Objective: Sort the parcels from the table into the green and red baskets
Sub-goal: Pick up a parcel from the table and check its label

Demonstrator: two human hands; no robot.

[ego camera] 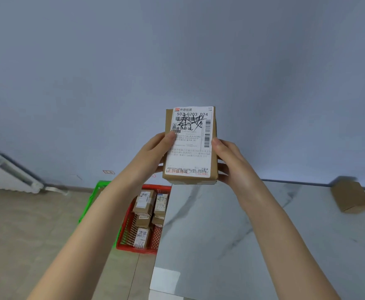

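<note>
So a brown parcel is held up in the air in front of the wall, label side turned to the camera. It's clamped from both sides. The left grip is curled round its left edge with the thumb laid on the white label, and the right grip is wrapped round the right edge. Down on the floor, just beside the tabletop, a red basket is seen with several parcels stacked inside. A green basket is tucked right next to it, mostly hidden by the left arm. One more cardboard box is parked on the tabletop, far right.
</note>
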